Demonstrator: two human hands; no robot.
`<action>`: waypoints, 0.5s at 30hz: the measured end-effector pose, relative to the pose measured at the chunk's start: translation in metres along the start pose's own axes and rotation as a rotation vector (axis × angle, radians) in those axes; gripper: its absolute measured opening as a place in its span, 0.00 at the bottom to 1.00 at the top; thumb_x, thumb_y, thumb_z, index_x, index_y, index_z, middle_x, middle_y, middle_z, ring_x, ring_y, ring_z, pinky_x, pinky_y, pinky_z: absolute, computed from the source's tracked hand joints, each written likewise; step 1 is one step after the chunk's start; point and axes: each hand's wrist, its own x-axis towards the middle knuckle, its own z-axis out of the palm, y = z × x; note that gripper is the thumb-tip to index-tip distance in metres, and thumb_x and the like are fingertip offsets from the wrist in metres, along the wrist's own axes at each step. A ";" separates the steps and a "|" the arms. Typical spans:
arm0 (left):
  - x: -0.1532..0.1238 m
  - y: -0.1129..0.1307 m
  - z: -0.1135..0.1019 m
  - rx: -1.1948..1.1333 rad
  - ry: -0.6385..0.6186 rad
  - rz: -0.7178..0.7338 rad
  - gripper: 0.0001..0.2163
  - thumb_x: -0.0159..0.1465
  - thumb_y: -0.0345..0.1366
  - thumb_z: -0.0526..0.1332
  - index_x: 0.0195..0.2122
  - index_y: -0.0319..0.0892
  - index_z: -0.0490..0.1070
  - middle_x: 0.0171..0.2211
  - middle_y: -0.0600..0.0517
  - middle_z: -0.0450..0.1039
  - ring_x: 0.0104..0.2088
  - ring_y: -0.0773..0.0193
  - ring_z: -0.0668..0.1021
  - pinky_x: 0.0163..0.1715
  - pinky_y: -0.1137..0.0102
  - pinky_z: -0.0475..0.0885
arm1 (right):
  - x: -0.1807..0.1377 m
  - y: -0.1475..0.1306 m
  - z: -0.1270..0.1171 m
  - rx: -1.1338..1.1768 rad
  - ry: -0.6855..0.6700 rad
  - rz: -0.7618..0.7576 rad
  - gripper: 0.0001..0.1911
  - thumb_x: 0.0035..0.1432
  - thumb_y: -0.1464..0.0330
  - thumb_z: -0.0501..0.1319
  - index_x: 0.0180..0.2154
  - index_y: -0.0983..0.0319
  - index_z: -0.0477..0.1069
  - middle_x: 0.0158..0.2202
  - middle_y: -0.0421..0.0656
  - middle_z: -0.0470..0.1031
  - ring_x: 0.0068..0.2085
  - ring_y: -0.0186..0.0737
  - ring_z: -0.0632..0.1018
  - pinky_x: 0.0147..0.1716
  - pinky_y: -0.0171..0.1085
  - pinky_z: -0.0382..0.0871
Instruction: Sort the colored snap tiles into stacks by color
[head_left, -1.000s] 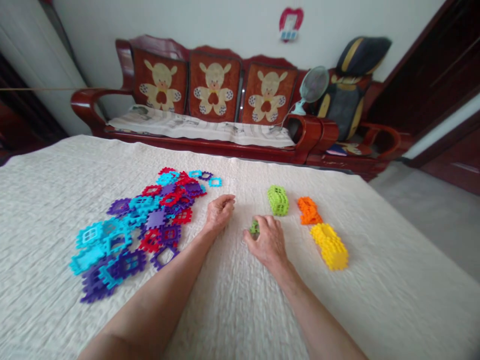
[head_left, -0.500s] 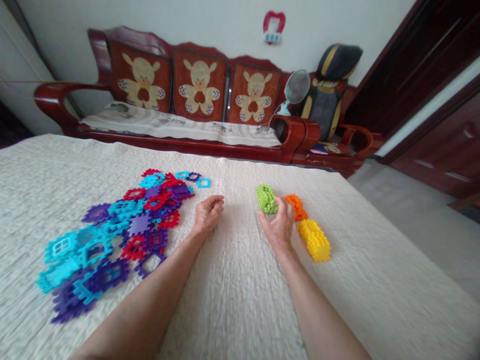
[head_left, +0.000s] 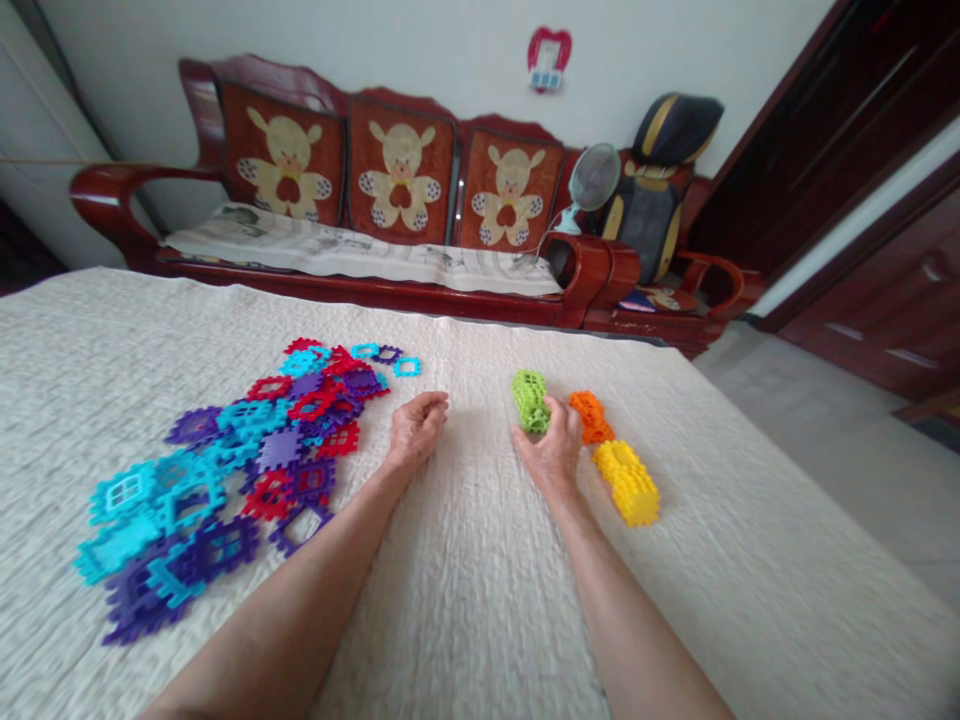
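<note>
My left hand (head_left: 417, 428) rests on the pale quilted cover with its fingers curled in, and nothing shows in it. To its left lies a loose heap of notched plastic building tiles in turquoise (head_left: 247, 420), purple (head_left: 311, 480) and red (head_left: 268, 494), some solid, some with window openings. My right hand (head_left: 553, 445) has thumb and fingers around the near end of a row of green tiles (head_left: 530, 392) stacked on edge. Just right of that hand is an orange stack of tiles (head_left: 590, 416), and nearer to me a yellow stack (head_left: 627, 482).
The quilted cover (head_left: 465, 600) spreads over the whole surface in front of me. Beyond its far edge stands a red wooden sofa (head_left: 360, 285) with bear-patterned cushions (head_left: 401, 170). A small fan (head_left: 595, 178) and a chair with a massage pad (head_left: 651, 215) are at the right.
My right hand has shifted very slightly left and towards me at the green stack. The left hand and the heap look unchanged.
</note>
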 end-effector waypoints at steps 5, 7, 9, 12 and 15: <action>-0.001 0.002 0.000 0.003 0.000 0.008 0.14 0.55 0.43 0.59 0.36 0.40 0.76 0.21 0.54 0.73 0.24 0.65 0.77 0.27 0.72 0.68 | -0.001 -0.004 -0.003 0.045 0.023 -0.021 0.26 0.52 0.61 0.61 0.52 0.62 0.64 0.48 0.51 0.68 0.51 0.50 0.69 0.51 0.50 0.65; -0.002 0.002 0.000 0.009 -0.006 0.013 0.14 0.55 0.43 0.59 0.36 0.40 0.76 0.21 0.54 0.73 0.24 0.65 0.77 0.27 0.72 0.69 | -0.002 -0.008 -0.004 0.112 0.003 -0.051 0.20 0.55 0.63 0.58 0.50 0.61 0.65 0.44 0.49 0.70 0.48 0.47 0.71 0.49 0.48 0.67; -0.002 0.001 0.000 0.008 -0.006 0.014 0.13 0.55 0.42 0.59 0.36 0.40 0.76 0.21 0.54 0.73 0.24 0.65 0.77 0.27 0.72 0.69 | -0.005 -0.015 -0.005 0.201 -0.072 -0.096 0.14 0.57 0.66 0.55 0.46 0.61 0.67 0.39 0.46 0.72 0.43 0.43 0.74 0.45 0.44 0.69; -0.001 0.001 0.000 -0.009 0.002 0.010 0.13 0.55 0.42 0.59 0.36 0.40 0.77 0.21 0.54 0.74 0.24 0.66 0.76 0.26 0.73 0.69 | -0.010 -0.029 -0.006 0.314 -0.217 -0.166 0.11 0.58 0.70 0.53 0.42 0.62 0.69 0.36 0.45 0.73 0.39 0.39 0.75 0.42 0.39 0.71; -0.001 0.000 0.001 -0.025 -0.005 0.014 0.13 0.55 0.41 0.59 0.36 0.40 0.76 0.22 0.54 0.74 0.24 0.66 0.75 0.27 0.73 0.70 | -0.016 -0.043 -0.007 0.365 -0.301 -0.222 0.12 0.58 0.72 0.54 0.44 0.62 0.69 0.40 0.46 0.74 0.43 0.40 0.76 0.45 0.40 0.71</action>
